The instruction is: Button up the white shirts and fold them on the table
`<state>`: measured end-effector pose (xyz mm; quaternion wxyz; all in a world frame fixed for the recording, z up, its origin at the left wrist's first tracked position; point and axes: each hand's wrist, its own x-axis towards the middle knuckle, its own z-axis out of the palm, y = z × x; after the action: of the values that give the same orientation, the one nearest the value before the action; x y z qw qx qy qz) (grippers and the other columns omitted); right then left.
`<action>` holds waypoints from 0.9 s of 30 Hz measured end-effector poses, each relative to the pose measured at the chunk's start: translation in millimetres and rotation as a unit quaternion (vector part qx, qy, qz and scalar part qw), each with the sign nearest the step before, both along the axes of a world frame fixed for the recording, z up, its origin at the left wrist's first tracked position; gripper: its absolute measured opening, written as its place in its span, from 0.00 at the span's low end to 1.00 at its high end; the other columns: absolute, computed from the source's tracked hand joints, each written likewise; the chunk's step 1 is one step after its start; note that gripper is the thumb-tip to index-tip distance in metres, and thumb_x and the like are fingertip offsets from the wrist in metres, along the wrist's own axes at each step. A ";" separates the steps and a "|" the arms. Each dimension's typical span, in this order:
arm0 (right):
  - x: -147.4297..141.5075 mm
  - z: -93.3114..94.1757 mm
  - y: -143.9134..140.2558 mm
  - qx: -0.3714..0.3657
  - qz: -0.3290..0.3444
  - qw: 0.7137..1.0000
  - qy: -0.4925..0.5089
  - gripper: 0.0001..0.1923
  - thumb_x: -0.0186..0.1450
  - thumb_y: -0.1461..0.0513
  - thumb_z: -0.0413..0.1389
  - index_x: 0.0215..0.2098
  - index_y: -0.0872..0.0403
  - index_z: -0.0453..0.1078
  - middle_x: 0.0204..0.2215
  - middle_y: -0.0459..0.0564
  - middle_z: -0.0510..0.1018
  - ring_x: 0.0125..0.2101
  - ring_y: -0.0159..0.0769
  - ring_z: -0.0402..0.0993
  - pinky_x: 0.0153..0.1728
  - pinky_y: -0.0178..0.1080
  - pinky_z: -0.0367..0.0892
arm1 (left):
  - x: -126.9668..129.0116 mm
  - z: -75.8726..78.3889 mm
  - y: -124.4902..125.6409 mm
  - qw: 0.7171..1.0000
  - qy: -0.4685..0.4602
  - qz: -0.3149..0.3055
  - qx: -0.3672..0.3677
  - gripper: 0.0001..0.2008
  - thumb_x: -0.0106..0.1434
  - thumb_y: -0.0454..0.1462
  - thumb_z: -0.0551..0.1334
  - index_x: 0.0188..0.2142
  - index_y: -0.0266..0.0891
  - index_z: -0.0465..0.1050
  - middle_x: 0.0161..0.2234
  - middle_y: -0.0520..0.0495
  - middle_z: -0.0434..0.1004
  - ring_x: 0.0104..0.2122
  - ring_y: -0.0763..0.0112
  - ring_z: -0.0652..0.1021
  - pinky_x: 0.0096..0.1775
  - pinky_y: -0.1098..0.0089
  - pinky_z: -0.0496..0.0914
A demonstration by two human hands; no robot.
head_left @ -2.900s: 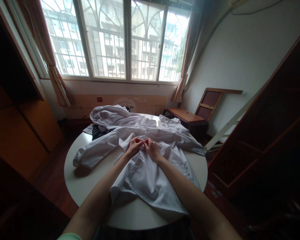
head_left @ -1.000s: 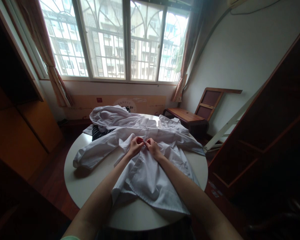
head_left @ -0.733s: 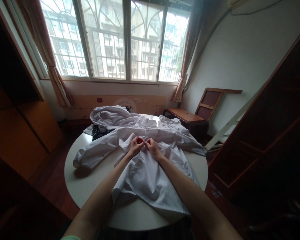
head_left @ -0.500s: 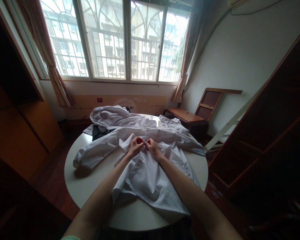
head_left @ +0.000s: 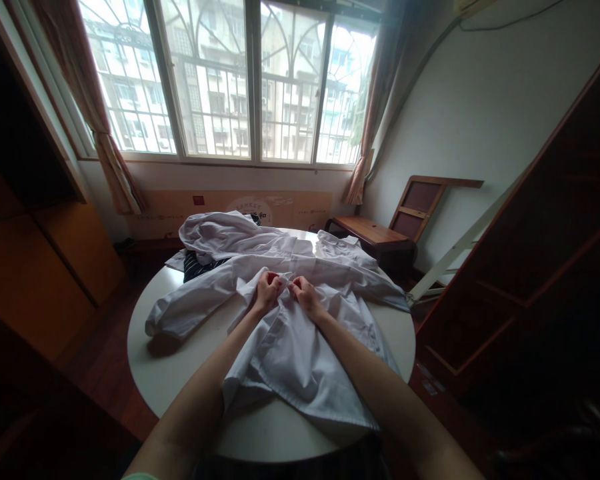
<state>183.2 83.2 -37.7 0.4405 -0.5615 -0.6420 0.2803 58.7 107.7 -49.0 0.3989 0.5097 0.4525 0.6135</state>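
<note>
A white long-sleeved shirt (head_left: 305, 360) lies spread across the round table, its hem toward me and one sleeve reaching out to the left. My left hand (head_left: 269, 289) pinches the cloth near the middle of the shirt's front. Close beside it on the right, my right hand (head_left: 304, 293) is also closed on the cloth, with a small gap between the two sets of fingertips. Whether a button sits between the fingers is too small to make out.
The white round table (head_left: 175, 373) carries more white clothing (head_left: 225, 233) at its far side and a dark striped cloth (head_left: 200, 268) at the left. Behind stand a wooden bench (head_left: 373, 230) and a cardboard panel (head_left: 180, 207) under the window. A white ladder (head_left: 445, 267) leans at the right.
My left hand has shifted slightly left, away from the right hand, so the fingertips are a little farther apart. The shirt lies almost the same.
</note>
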 end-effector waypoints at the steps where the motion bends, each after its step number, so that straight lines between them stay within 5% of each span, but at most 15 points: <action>1: -0.1 -0.4 0.2 0.001 0.001 1.000 0.007 0.04 0.59 0.62 0.49 0.28 0.54 0.60 0.20 0.43 0.66 0.24 0.32 0.63 0.28 0.34 0.58 | -2.4 0.2 1.3 1.000 -0.003 0.011 -0.001 0.02 0.53 0.35 0.55 0.28 0.37 0.64 0.23 0.52 0.69 0.23 0.75 0.72 0.28 0.72 0.67; 11: 4.9 4.6 -8.3 0.003 0.018 0.999 0.050 0.05 0.60 0.61 0.46 0.27 0.53 0.60 0.16 0.40 0.64 0.18 0.29 0.60 0.21 0.32 0.56 | -59.9 10.1 6.9 0.991 -0.049 0.113 -0.056 0.04 0.56 0.35 0.53 0.32 0.43 0.62 0.25 0.51 0.71 0.24 0.71 0.73 0.28 0.70 0.68; 18: 41.9 3.4 -16.3 0.045 -0.023 0.999 0.020 0.05 0.59 0.59 0.47 0.28 0.52 0.60 0.15 0.40 0.64 0.15 0.29 0.60 0.17 0.32 0.57 | -91.0 18.1 -8.1 0.999 0.031 -0.010 -0.034 0.08 0.50 0.39 0.59 0.31 0.40 0.66 0.23 0.51 0.72 0.22 0.71 0.73 0.27 0.70 0.69; 21: 64.5 5.7 -20.3 0.077 -0.064 0.995 -0.021 0.06 0.58 0.59 0.48 0.27 0.52 0.61 0.19 0.44 0.69 0.19 0.32 0.65 0.21 0.34 0.62 | -102.9 19.5 -15.2 0.994 0.110 -0.007 -0.012 0.07 0.48 0.39 0.61 0.28 0.40 0.68 0.23 0.51 0.73 0.22 0.69 0.73 0.27 0.70 0.68; 27: 93.4 4.8 -27.7 0.060 -0.049 0.987 -0.139 0.07 0.58 0.60 0.51 0.23 0.52 0.61 0.19 0.43 0.69 0.22 0.32 0.67 0.26 0.35 0.63 | -103.8 19.3 -36.3 0.937 0.331 -0.068 0.086 0.08 0.47 0.42 0.63 0.26 0.42 0.72 0.29 0.48 0.74 0.31 0.64 0.74 0.38 0.67 0.67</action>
<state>276.6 55.5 -32.9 0.3935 -0.5984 -0.6841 0.1384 -45.1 71.5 -29.7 0.2219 0.7458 0.4685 0.4184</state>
